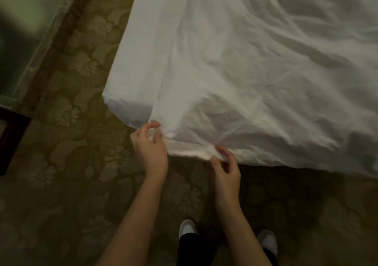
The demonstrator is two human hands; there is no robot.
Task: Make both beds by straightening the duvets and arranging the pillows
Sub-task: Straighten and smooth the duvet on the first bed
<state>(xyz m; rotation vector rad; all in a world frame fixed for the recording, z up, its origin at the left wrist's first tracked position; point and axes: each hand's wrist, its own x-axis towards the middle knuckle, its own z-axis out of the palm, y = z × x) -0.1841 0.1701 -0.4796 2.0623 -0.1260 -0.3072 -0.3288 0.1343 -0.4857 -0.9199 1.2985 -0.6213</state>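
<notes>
Two bare forearms reach from above white shoes toward the foot edge of a bed, where a person works on a rumpled white duvet. At the bed's near left corner the left hand pinches the duvet's corner between thumb and curled fingers; the right hand grips the folded hem just beside it. Soft and light, the duvet appears likely to slide easily over the sheet yet crease wherever bunched, so hem and corners look the best handholds. Patterned carpet surrounds the bed.
</notes>
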